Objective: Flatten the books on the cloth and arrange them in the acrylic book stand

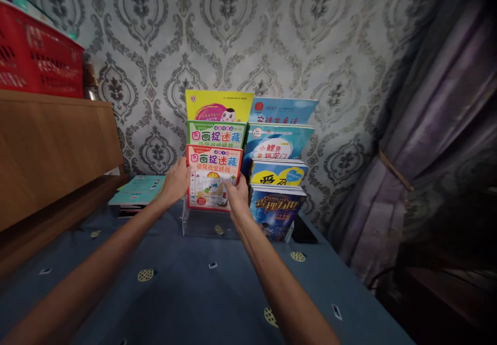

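Between my two hands stands a red-bordered picture book (212,179), upright in the left column of a clear tiered book stand (209,225). My left hand (177,179) grips its left edge. On the opposite edge is my right hand (237,196), its thumb across the front cover and the fingers behind. Directly behind that book rises a green picture book (217,133), and a yellow book (219,104) is at the back. In the right column are a dark blue book (276,210), a blue-and-yellow book (277,173), a teal book (279,140) and a light blue book (285,109).
A stack of books with a teal cover (137,189) lies left of the stand. At the right, a black flat object (304,230) rests on the blue cloth (186,293). A red basket (42,49) sits on a wooden cabinet (54,148). Purple curtains (373,195) hang at right.
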Available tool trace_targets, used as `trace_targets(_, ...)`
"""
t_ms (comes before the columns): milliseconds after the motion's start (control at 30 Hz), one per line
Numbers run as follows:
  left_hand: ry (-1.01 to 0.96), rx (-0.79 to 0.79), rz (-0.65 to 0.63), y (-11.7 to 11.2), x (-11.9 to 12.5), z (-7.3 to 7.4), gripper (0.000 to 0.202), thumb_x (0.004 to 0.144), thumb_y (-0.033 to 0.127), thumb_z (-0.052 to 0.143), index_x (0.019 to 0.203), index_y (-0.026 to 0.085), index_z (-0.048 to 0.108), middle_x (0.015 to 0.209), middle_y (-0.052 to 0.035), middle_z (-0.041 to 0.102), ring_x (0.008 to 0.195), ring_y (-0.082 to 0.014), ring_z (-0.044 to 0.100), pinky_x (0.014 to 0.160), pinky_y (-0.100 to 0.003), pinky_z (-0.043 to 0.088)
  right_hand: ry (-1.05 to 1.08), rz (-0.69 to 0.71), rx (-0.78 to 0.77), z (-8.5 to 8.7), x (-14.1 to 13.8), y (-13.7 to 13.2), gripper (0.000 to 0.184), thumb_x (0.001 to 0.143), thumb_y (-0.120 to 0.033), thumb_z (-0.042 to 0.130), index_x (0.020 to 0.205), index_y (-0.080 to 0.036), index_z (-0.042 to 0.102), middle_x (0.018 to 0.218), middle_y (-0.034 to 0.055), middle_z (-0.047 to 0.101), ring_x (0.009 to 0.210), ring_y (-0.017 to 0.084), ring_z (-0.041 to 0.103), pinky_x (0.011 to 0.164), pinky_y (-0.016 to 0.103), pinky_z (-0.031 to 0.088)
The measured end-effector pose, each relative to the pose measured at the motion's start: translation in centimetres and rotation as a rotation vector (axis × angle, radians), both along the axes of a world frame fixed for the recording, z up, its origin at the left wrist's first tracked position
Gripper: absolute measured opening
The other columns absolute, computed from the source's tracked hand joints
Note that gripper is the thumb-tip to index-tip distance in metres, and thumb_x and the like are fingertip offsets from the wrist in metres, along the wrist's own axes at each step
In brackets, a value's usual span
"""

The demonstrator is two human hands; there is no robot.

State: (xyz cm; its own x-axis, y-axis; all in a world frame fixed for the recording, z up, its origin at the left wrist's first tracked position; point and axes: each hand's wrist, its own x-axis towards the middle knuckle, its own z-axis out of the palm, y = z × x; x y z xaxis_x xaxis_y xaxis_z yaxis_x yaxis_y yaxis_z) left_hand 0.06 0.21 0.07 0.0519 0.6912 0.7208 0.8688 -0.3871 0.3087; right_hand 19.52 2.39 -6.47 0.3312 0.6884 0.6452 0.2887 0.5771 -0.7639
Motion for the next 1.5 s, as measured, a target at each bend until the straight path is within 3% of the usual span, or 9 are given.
trace_targets(133,-0.01,-0.019,0.017,0.0,0.2,0.0,0.015,0.099,0.022,0.037,0.104,0.017,0.05,0.105,-0.0147,0.064,0.101,-0.0277,0.063,0.088,-0.042,0.05,0.133,0.044,-0.054,0.4,0.0,0.0,0.059,0.073,-0.025,0.058,0.132,-0.021,0.054,0.108,0.0063,0.075,0.096,0.024,0.07,0.085,0.037,0.057)
trace_targets(400,-0.028,-0.054,0.027,0.0,0.1,0.3,0.015,0.099,0.024,0.039,0.104,0.017,0.051,0.105,-0.0155,0.066,0.102,-0.0287,0.064,0.087,-0.04,0.05,0.169,0.021,-0.114,0.9,-0.1,-1.0,0.058,0.073,-0.025,0.058,0.131,-0.02,0.056,0.113,0.0087,0.074,0.099,0.026,0.07,0.088,0.041,0.056)
trace_targets(567,-0.04,-0.073,0.019,0.2,-0.3,0.6,0.012,0.097,0.024,0.044,0.104,0.019,0.052,0.104,-0.0129,0.068,0.102,-0.0282,0.065,0.088,-0.04,0.051,0.062,-0.008,-0.116,0.7,-0.3,-1.9,0.061,0.077,-0.031,0.056,0.137,-0.018,0.053,0.122,0.0127,0.07,0.111,0.028,0.066,0.098,0.042,0.051)
trace_targets(733,-0.051,-0.085,0.016,0.0,-0.4,0.6,0.015,0.097,0.025,0.043,0.107,0.019,0.053,0.105,-0.0137,0.069,0.102,-0.0285,0.066,0.089,-0.041,0.051,-0.102,-0.165,-0.059,-0.4,-0.8,-3.6,0.077,0.082,-0.038,0.053,0.151,-0.01,0.036,0.145,0.0226,0.053,0.135,0.035,0.048,0.112,0.054,0.038)
trace_targets(900,-0.083,-0.091,0.007,-0.7,-0.3,0.1,0.024,0.099,0.028,0.039,0.119,0.017,0.049,0.108,-0.0163,0.069,0.103,-0.0294,0.067,0.089,-0.042,0.051,-0.25,-0.144,0.008,-1.6,-0.5,-5.1,0.077,0.087,-0.033,0.045,0.156,-0.006,0.025,0.153,0.0236,0.044,0.143,0.032,0.04,0.118,0.054,0.031)
trace_targets(1033,-0.078,-0.108,0.033,-1.3,-0.3,-0.1,0.027,0.1,0.03,0.038,0.121,0.016,0.048,0.105,-0.0162,0.071,0.1,-0.0311,0.069,0.088,-0.044,0.052,-0.299,-0.124,0.055,-2.4,0.0,-5.7,0.073,0.09,-0.031,0.044,0.158,-0.015,0.024,0.155,0.0186,0.043,0.143,0.03,0.04,0.118,0.055,0.033)
trace_targets(1200,-0.064,-0.128,0.057,-2.1,-0.5,-0.1,0.025,0.101,0.03,0.039,0.12,0.017,0.049,0.099,-0.0143,0.072,0.096,-0.0304,0.07,0.088,-0.043,0.053,-0.336,-0.098,0.081,-2.8,0.4,-6.9,0.071,0.092,-0.029,0.044,0.159,-0.018,0.024,0.154,0.0176,0.045,0.143,0.03,0.041,0.117,0.056,0.035)
trace_targets(1500,-0.063,-0.154,0.035,-3.7,-0.4,-0.2,0.026,0.102,0.03,0.035,0.12,0.016,0.047,0.102,-0.0151,0.071,0.098,-0.0317,0.07,0.088,-0.043,0.053,-0.363,-0.069,0.037,-2.6,1.0,-8.8,0.064,0.093,-0.029,0.043,0.154,-0.013,0.035,0.15,0.0201,0.049,0.141,0.031,0.044,0.116,0.056,0.036)
